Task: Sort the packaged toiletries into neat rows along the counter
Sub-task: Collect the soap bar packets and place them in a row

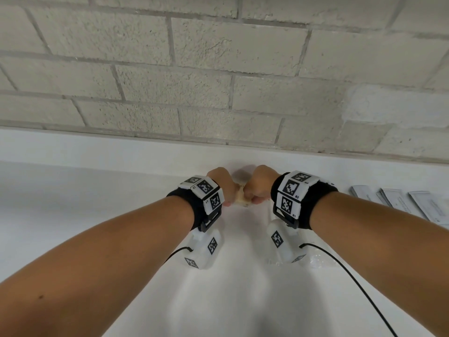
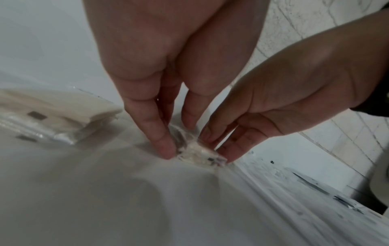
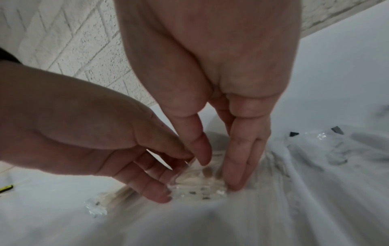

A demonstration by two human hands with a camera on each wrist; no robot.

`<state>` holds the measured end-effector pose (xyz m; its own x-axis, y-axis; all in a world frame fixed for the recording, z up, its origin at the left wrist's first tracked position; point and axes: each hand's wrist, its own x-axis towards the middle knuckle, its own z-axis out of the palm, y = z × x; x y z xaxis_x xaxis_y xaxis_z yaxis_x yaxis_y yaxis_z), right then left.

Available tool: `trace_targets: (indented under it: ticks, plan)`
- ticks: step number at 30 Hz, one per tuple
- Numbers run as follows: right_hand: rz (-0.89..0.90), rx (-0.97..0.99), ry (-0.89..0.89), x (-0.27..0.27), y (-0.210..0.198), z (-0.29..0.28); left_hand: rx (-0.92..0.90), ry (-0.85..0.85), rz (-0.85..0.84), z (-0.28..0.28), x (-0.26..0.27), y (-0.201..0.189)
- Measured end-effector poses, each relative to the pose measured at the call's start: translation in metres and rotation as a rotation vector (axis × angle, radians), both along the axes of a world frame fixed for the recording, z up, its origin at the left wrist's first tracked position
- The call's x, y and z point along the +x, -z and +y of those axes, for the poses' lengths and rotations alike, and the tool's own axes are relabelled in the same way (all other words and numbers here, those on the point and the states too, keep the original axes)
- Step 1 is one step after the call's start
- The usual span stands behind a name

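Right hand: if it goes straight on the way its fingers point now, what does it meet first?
The right hand already touches the clear-wrapped cream packet; directly beneath lies the white counter.

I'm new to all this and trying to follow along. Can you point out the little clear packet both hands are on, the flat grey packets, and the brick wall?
clear packet (image 2: 200, 152): left wrist view, its crinkled middle.
flat grey packets (image 1: 398, 200): head view, the middle packet's face.
brick wall (image 1: 218, 69): head view, one block's face.
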<state>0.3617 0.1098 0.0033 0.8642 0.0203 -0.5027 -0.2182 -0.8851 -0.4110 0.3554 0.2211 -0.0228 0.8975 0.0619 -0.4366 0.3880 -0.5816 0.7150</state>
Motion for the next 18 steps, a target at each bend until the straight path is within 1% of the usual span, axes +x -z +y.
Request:
trace_targets:
  ticks: [2,4,6,8,9,11,13,14,16,18]
  plan:
    - [-0.022,0.047,0.029,-0.002,-0.006,0.000,0.041,0.029,-0.048,0.003,0.004,0.001]
    - [-0.048,0.039,0.048,-0.003,-0.013,0.002,0.013,-0.017,-0.061,0.013,0.005,-0.008]
    - [-0.121,0.041,0.038,-0.002,-0.017,0.005,-0.041,-0.053,-0.111,0.030,0.005,-0.020]
    - [-0.189,0.068,0.004,-0.003,-0.019,0.011,-0.035,-0.095,-0.139,0.053,0.005,-0.030]
    - [-0.203,0.094,-0.011,-0.006,-0.020,0.017,0.002,-0.109,-0.143,0.066,0.003,-0.032]
    - [-0.173,0.142,-0.060,-0.013,-0.016,0.030,0.102,-0.135,-0.155,0.091,0.002,-0.027]
    - [-0.107,0.168,-0.085,-0.019,-0.009,0.045,0.205,-0.130,-0.091,0.107,-0.003,-0.016]
    - [-0.070,0.164,-0.100,-0.021,-0.006,0.052,0.223,-0.122,-0.052,0.110,-0.007,-0.010]
    - [-0.031,0.107,-0.156,-0.024,0.001,0.066,0.236,-0.106,0.000,0.109,-0.013,-0.002]
    - [-0.047,0.014,-0.191,-0.026,0.006,0.076,0.236,-0.075,0.005,0.104,-0.015,0.001]
